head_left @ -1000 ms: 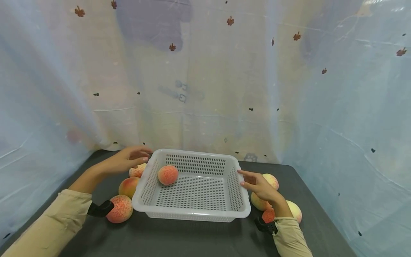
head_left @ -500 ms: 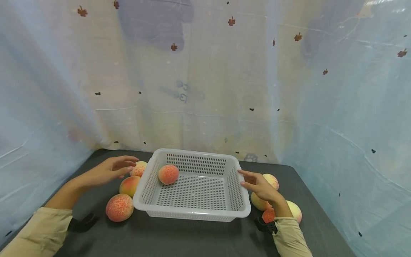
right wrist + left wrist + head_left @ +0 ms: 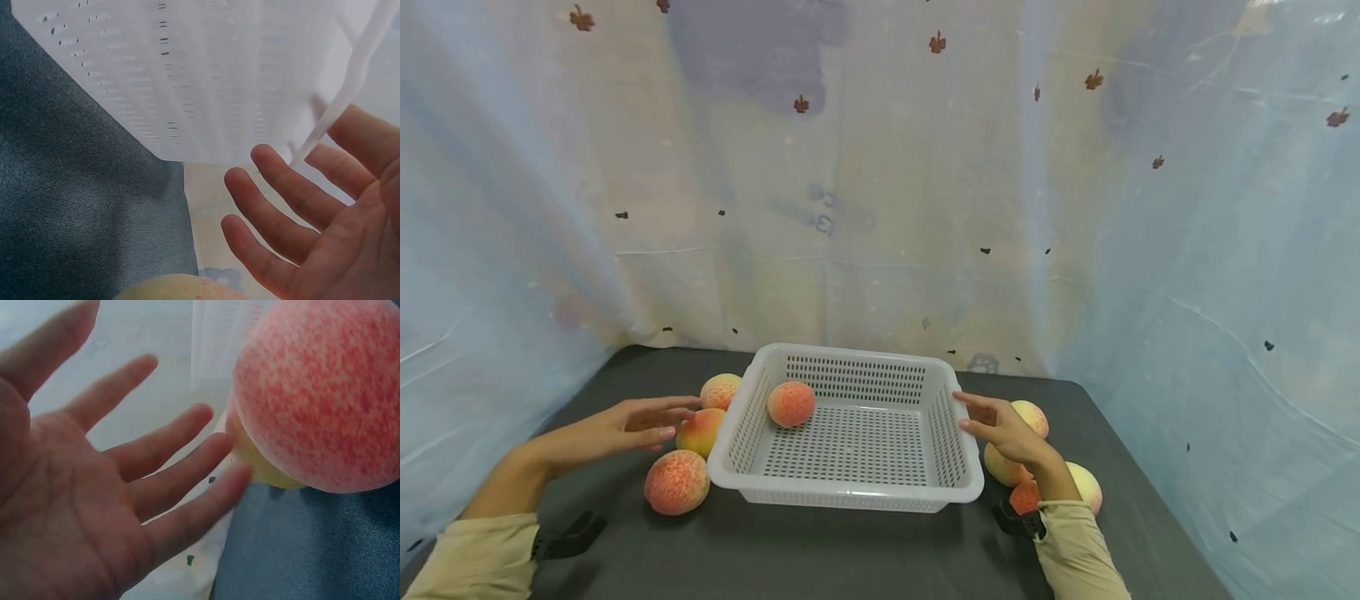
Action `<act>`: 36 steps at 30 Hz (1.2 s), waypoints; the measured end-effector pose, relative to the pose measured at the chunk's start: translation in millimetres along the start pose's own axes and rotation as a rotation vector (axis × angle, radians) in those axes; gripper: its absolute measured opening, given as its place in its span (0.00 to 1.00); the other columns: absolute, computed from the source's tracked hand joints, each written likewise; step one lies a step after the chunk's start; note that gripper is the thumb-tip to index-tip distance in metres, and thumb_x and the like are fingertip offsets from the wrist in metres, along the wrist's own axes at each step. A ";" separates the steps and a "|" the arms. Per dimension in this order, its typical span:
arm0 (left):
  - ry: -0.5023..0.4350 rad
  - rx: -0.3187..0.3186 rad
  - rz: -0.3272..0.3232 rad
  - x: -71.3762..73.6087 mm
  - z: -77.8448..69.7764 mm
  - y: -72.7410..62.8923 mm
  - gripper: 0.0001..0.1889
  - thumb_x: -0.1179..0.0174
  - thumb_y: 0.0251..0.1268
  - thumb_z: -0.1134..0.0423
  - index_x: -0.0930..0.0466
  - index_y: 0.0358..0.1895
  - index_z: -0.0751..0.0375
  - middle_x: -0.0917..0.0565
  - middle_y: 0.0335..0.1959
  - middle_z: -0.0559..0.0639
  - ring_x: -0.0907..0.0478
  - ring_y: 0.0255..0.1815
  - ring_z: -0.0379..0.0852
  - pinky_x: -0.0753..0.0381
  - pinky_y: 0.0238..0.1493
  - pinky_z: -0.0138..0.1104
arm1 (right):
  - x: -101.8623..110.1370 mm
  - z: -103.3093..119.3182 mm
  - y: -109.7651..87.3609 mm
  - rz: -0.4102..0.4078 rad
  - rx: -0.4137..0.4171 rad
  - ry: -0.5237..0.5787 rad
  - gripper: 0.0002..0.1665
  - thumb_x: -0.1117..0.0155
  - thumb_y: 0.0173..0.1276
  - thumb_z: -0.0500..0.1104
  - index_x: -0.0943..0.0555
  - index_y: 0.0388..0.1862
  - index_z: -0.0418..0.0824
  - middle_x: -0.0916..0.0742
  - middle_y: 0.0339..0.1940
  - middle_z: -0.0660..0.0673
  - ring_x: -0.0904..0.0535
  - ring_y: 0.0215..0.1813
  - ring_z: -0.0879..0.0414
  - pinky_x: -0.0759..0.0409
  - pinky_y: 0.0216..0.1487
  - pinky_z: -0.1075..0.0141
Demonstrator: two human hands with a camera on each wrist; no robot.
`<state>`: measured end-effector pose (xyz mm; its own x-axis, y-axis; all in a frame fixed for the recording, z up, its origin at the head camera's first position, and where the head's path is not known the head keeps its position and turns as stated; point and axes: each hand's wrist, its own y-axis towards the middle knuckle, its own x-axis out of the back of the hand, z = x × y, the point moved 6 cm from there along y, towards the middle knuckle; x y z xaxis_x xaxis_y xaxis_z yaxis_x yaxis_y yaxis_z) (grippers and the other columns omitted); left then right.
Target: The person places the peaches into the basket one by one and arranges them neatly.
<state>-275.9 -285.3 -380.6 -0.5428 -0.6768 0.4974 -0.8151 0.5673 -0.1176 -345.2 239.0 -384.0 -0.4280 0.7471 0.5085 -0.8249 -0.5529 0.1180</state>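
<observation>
My left hand (image 3: 643,425) holds nothing. Its fingers are spread beside an orange-yellow peach (image 3: 700,431), the middle one of three peaches along the basket's left side. A speckled pink peach (image 3: 677,482) lies nearer me and looms large in the left wrist view; a paler peach (image 3: 720,391) is farther back. The white perforated plastic basket (image 3: 850,492) has one peach (image 3: 791,404) in its back left part. My right hand (image 3: 1006,429) touches the basket's right rim with thumb and index fingertip, the other fingers loose outside the wall (image 3: 206,81).
Right of the basket, a pale peach (image 3: 1031,417), a yellow peach (image 3: 1004,467), a red peach (image 3: 1025,497) and a cream peach (image 3: 1086,486) lie around my right forearm. The dark table (image 3: 820,554) ends at a patterned curtain (image 3: 880,208) behind and beside it.
My left hand has drawn back from the basket's back left corner, moving left and toward me to the middle left peach. My right hand stays on the rim; basket and peaches keep their places.
</observation>
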 end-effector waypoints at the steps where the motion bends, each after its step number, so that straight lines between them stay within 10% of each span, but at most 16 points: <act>1: -0.012 0.004 0.023 -1.2 1.1 -0.5 0.28 0.57 0.83 0.61 0.47 0.82 0.53 0.47 0.81 0.70 0.33 0.66 0.16 0.20 0.57 0.34 | 0.2 -0.4 0.3 0.001 0.000 0.003 0.37 0.41 0.78 0.41 0.41 0.78 0.29 0.25 0.71 0.26 0.26 0.70 0.31 0.20 0.64 0.52; 12: -0.015 -0.017 0.115 -0.1 14.8 -5.1 0.29 0.48 0.77 0.66 0.39 0.79 0.56 0.30 0.75 0.42 0.29 0.64 0.23 0.22 0.53 0.29 | 0.4 1.7 0.2 0.003 0.004 0.011 0.37 0.41 0.77 0.40 0.41 0.78 0.27 0.24 0.70 0.25 0.25 0.68 0.30 0.20 0.64 0.50; 19: -0.120 0.034 0.194 -6.7 27.0 -5.1 0.29 0.45 0.74 0.65 0.36 0.77 0.60 0.31 0.75 0.63 0.23 0.63 0.31 0.19 0.54 0.34 | 0.8 1.4 0.5 0.007 0.003 0.010 0.37 0.40 0.77 0.41 0.41 0.78 0.27 0.24 0.70 0.25 0.25 0.69 0.30 0.22 0.65 0.45; 29: -0.103 0.066 0.195 -10.7 31.6 -0.3 0.30 0.40 0.72 0.61 0.33 0.76 0.57 0.32 0.75 0.63 0.24 0.67 0.56 0.17 0.52 0.38 | 2.2 -2.0 -0.8 0.003 -0.002 0.010 0.37 0.41 0.77 0.41 0.41 0.78 0.29 0.25 0.70 0.25 0.25 0.69 0.31 0.21 0.65 0.48; 36: -0.087 0.067 0.208 -12.9 32.3 -0.6 0.29 0.40 0.71 0.61 0.32 0.75 0.55 0.31 0.75 0.60 0.26 0.69 0.54 0.19 0.53 0.37 | 0.3 -0.7 -0.9 0.014 -0.004 0.016 0.37 0.41 0.78 0.41 0.41 0.78 0.29 0.25 0.70 0.25 0.25 0.69 0.31 0.23 0.66 0.45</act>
<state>-275.0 -292.1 -414.7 -0.7134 -0.5881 0.3810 -0.6940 0.6683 -0.2678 -344.8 239.9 -384.5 -0.4455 0.7451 0.4963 -0.8202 -0.5619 0.1075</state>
